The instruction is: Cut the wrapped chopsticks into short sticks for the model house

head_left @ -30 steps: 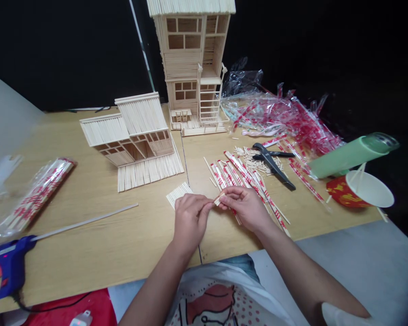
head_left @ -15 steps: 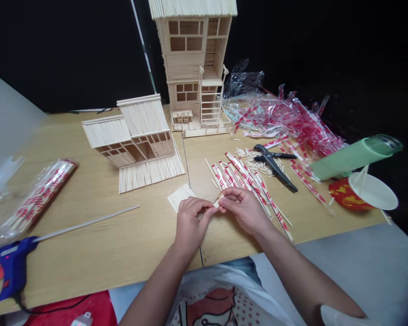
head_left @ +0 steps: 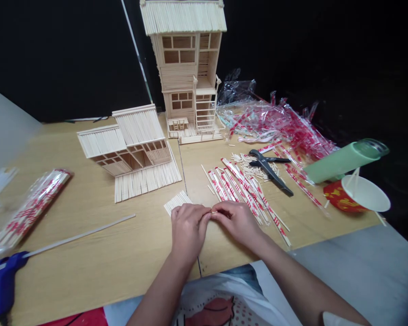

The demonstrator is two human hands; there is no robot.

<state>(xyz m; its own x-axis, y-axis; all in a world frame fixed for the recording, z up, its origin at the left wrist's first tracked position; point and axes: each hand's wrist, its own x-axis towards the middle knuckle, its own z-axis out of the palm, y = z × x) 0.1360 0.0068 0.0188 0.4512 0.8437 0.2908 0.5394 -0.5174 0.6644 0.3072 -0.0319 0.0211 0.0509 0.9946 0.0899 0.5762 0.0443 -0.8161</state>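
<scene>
The bench (head_left: 98,271) is smooth, matt, pale wood-grain laminate; the short stick (head_left: 213,211) between the fingertips is bare pale wood, like the sticks of the model house (head_left: 185,63), which look matt and dry; the chopsticks (head_left: 238,192) lie in paper sleeves printed red; the crumpled wrappers (head_left: 258,120) are clear, glossy plastic; the scissors (head_left: 270,174) look matt black; the glue gun (head_left: 0,285) is shiny blue plastic; the glue stick (head_left: 78,235) is smooth and dull; the bottle (head_left: 340,162) is matt pale green with a clear end; the paper cup (head_left: 340,199) is glossy red with gold print, its base plain white.
</scene>
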